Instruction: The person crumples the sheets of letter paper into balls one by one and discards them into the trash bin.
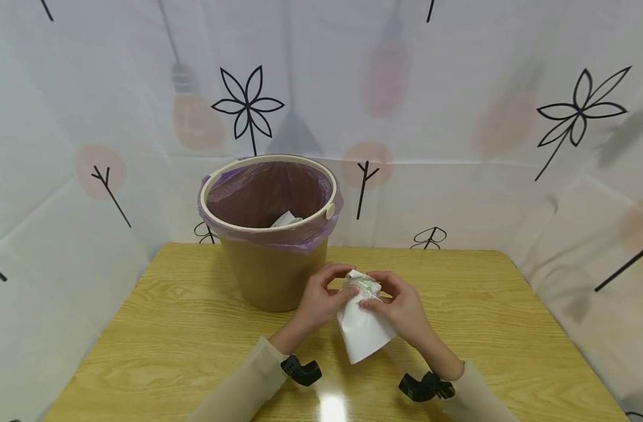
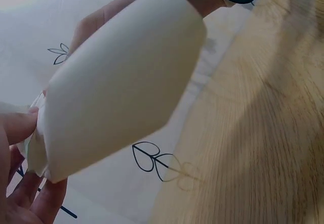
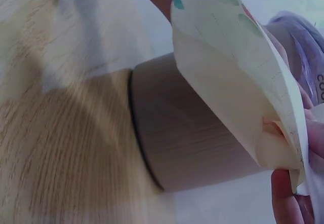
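Note:
Both hands hold one sheet of white paper (image 1: 364, 331) between them, above the wooden table. My left hand (image 1: 323, 296) pinches its crumpled upper part from the left, thumb on the near side. From the right, my right hand (image 1: 400, 302) grips the same bunched part with thumb and fingers. Below the hands the paper hangs down, smoother and narrowing to a corner. Coloured print shows on its inner face in the right wrist view, where the paper (image 3: 228, 67) curls over. The left wrist view shows the paper's plain outer side (image 2: 126, 77).
Behind my left hand stands a beige bin (image 1: 274, 281) with a cream rim and a purple liner (image 1: 300, 240). Crumpled white paper (image 1: 286, 220) lies inside it. The wooden table (image 1: 157, 340) reaches back to a patterned cloth (image 1: 321, 76).

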Tool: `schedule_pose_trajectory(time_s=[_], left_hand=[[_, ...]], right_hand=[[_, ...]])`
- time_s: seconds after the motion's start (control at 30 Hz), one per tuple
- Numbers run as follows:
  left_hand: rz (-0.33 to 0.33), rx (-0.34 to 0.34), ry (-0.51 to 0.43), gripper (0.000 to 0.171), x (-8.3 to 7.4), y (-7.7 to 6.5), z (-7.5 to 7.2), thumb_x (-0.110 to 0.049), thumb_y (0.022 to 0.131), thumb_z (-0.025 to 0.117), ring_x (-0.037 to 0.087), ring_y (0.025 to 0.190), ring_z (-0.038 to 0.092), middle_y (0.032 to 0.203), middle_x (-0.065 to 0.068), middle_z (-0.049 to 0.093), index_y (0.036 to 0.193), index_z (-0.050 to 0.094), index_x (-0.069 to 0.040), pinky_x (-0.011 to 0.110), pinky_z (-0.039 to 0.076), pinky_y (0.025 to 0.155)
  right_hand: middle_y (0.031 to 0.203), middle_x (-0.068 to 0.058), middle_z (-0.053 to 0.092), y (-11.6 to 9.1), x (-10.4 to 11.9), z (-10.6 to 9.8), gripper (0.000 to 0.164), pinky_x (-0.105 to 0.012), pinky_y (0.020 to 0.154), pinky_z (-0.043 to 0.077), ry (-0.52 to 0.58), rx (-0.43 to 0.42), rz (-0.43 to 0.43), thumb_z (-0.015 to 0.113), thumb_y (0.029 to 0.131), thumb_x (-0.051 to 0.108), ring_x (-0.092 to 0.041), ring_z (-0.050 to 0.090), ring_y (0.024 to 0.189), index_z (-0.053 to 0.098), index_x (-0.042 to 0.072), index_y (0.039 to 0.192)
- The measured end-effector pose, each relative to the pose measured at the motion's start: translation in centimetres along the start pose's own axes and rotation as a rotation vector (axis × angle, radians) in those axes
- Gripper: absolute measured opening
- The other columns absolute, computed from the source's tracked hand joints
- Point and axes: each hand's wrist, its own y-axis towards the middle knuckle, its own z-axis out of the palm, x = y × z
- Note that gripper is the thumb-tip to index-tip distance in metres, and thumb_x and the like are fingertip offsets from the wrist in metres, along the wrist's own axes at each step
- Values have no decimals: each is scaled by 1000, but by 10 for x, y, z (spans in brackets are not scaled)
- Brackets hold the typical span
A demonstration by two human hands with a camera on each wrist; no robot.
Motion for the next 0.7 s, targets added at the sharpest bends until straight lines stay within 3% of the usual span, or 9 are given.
schedule_pose_trajectory(time_s=[0.17, 0.33, 0.43, 0.57, 0.7], left_hand=[[8, 85, 18, 46, -1, -2, -6, -3, 90, 73, 24, 120, 55, 135, 3, 58, 134, 62, -11, 37, 56, 84], [49, 231, 44, 67, -1, -4, -15, -10, 86, 79, 20, 133, 47, 151, -5, 46, 146, 51, -20, 40, 52, 93], [117, 337, 6, 75, -1, -5, -20, -27, 84, 83, 25, 141, 37, 159, 0, 34, 148, 47, -12, 43, 49, 98], [194, 445, -33, 83, 0, -5, -24, -47, 77, 81, 34, 146, 25, 164, 12, 20, 137, 53, 4, 45, 45, 102], [208, 483, 2, 78, 0, -3, -24, -43, 77, 81, 40, 146, 23, 163, 21, 14, 130, 56, 9, 44, 45, 103]], right_hand=[[112, -21, 66, 0, 2, -1, 41, -33, 70, 58, 12, -64, 79, 84, 77, 1, -29, 65, 98, 66, -2, 114], [114, -20, 65, 2, 4, -3, 34, -36, 67, 58, 55, -97, 151, 82, 77, -3, -31, 65, 100, 65, -3, 108], [110, -18, 64, 2, 6, -2, 29, -35, 67, 57, 77, -116, 189, 80, 79, -3, -27, 66, 97, 65, -4, 104], [105, -15, 64, 2, 9, 0, 27, -33, 66, 57, 140, -129, 226, 78, 82, -2, -21, 66, 88, 63, -7, 104], [104, -12, 64, 2, 9, 2, 25, -34, 66, 57, 216, -123, 256, 75, 85, -3, -20, 67, 85, 61, -7, 105]])
